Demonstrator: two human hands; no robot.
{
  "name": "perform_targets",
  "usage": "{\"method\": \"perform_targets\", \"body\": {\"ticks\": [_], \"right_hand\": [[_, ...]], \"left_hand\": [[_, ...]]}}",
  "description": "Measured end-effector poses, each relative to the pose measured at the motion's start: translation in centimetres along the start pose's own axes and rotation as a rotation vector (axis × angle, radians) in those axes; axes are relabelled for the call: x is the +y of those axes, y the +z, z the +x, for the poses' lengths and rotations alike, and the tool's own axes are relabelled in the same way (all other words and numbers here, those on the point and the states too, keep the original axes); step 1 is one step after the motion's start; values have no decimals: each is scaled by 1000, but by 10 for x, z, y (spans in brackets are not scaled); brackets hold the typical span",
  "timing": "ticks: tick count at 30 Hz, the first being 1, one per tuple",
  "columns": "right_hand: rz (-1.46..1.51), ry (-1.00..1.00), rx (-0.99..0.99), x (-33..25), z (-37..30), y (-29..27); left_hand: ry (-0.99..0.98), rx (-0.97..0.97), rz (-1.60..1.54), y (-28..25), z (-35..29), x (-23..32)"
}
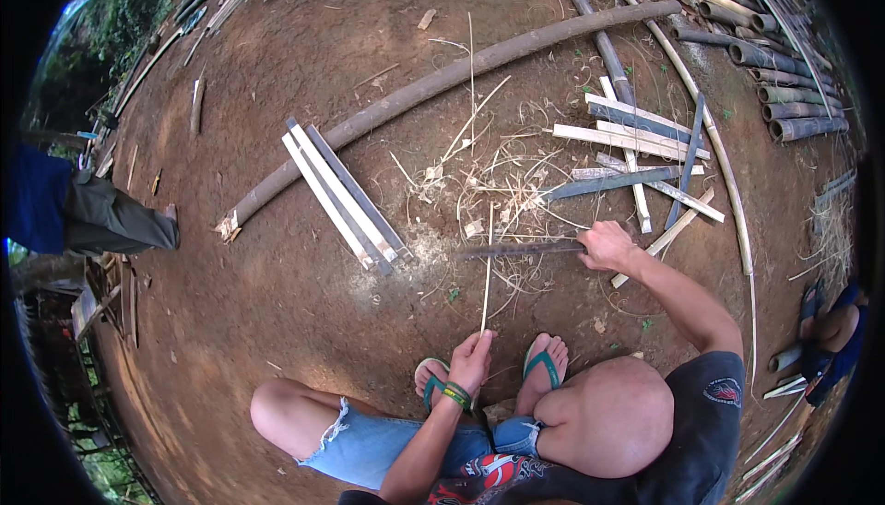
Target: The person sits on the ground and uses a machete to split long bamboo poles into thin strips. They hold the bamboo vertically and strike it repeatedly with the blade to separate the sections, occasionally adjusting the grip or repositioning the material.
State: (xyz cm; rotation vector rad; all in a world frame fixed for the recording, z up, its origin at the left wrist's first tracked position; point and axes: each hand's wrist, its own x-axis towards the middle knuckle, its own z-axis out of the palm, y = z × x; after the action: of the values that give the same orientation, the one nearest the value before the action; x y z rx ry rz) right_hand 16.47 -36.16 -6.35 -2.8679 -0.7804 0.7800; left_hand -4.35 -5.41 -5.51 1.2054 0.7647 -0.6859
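Note:
My left hand (471, 363) pinches the lower end of a thin, pale bamboo strip (488, 293), which points away from me. A woven green and yellow band circles that wrist. In my right hand (607, 248) is the handle of a machete (539, 249), its long dark blade pointing left and slightly blurred. The blade crosses the strip near its upper part; whether they touch I cannot tell. Curled bamboo shavings (516, 193) litter the ground just beyond the blade.
Split bamboo slats (346, 193) rest at left against a long pole (442, 81). More slats (636, 136) lie crossed at right, near another pole (714, 136). Cut bamboo tubes (797, 95) are stacked far right. One person (111, 214) stands left; another (839, 330) sits right.

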Motion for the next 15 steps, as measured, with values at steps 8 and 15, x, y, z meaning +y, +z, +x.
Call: {"method": "perform_targets", "body": {"ticks": [8,15], "right_hand": [[7,17,20,14,7,2],[93,258,132,31,7,9]], "left_hand": [[16,4,45,0,0,0],[-42,-86,-9,-7,-4,12]]}}
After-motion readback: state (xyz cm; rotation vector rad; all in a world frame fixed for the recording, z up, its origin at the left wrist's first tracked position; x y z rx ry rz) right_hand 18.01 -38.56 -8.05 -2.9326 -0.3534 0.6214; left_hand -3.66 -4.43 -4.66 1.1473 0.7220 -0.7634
